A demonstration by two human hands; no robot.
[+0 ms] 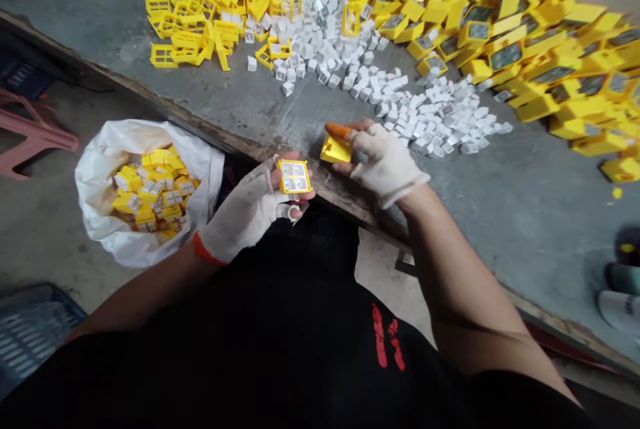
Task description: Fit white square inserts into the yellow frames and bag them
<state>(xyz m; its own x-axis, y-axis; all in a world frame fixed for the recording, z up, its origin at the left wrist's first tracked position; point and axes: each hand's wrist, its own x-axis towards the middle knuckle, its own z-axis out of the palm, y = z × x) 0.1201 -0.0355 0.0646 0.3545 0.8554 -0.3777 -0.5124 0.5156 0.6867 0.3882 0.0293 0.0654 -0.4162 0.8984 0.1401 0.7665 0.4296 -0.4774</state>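
Observation:
My left hand (245, 209), in a white knit glove with an orange cuff, holds a yellow square frame (294, 176) with white inserts on its upturned palm. Just to its right, my right hand (383, 162), gloved with an orange-tipped finger, pinches a yellow plastic piece (336, 149) above the table edge. Its fingers hide part of that piece. Loose white cubes (425, 109) lie in a heap just beyond this hand. Yellow frames (190, 26) lie heaped at the far left of the table, and yellow boxes (550, 62) at the right.
A white sack (100, 182) on the floor to my left holds yellow-and-white assembled pieces (153, 189). The grey concrete table (525, 209) has a worn edge (200, 126). A pink stool (35, 136) and a blue crate (35, 342) stand on the floor.

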